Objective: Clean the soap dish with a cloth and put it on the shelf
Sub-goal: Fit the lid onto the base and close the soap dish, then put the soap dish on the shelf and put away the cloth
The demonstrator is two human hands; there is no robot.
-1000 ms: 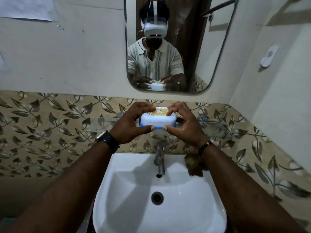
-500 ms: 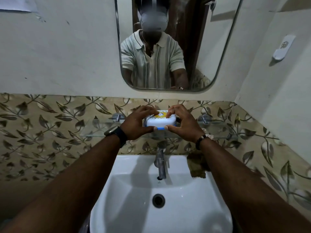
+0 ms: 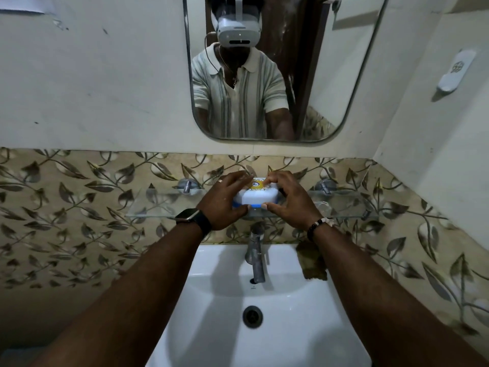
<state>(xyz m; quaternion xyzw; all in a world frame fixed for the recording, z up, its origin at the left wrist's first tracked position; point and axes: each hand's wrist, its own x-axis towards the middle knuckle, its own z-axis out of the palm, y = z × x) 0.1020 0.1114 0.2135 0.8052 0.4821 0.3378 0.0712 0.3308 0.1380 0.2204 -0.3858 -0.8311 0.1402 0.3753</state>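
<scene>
The soap dish (image 3: 258, 196), white with a blue base and a yellow label on its lid, rests on the middle of the glass shelf (image 3: 158, 207) above the tap. My left hand (image 3: 223, 201) grips its left end and my right hand (image 3: 289, 201) grips its right end, thumbs at the front edge and fingers over the lid. A brownish cloth (image 3: 312, 263) lies on the back right rim of the sink, partly hidden by my right forearm.
A white sink (image 3: 219, 300) with a metal tap (image 3: 256, 256) sits below the shelf. A mirror (image 3: 330, 75) hangs on the wall above. A white holder (image 3: 455, 71) is fixed to the right wall. Leaf-patterned tiles run behind the shelf.
Both hands have carried the soap dish forward and down from the air above the tap onto the glass shelf. The cloth has stayed on the sink rim.
</scene>
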